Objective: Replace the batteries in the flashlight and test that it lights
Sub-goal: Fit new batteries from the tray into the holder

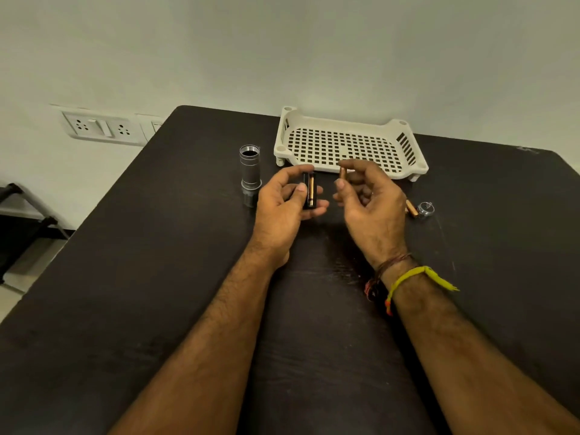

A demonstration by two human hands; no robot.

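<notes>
Batteries are light, rigid, slick: your right hand (365,196) pinches one battery (342,173) at mid-frame; your left hand (282,205) cradles the holder (309,191); pinch mid-barrel.

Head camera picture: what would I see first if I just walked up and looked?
Two hands in the middle: the left hand holds a black battery holder, and the right hand pinches a copper battery. Left of them a silver flashlight body stands upright on the dark table; behind sits a white basket.
</notes>
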